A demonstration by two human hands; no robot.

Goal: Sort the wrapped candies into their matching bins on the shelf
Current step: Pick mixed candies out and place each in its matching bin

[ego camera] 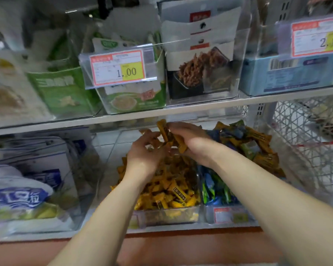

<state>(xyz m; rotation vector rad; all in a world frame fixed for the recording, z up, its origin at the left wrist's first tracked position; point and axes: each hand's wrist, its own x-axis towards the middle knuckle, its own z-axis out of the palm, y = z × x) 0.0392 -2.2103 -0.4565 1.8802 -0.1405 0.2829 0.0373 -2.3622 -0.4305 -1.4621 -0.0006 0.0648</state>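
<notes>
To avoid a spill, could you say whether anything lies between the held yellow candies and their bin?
Nothing visible does: the left hand and right hand hold the yellow candies right above their open-topped bin.

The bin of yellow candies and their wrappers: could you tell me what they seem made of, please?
The bin looks like clear, glossy rigid plastic: the contents show through its front wall. The yellow candies seem wrapped in thin printed film, plastic or foil laminate; it creases and glints.

Orange candies (166,133) in right hand (195,143)
</notes>
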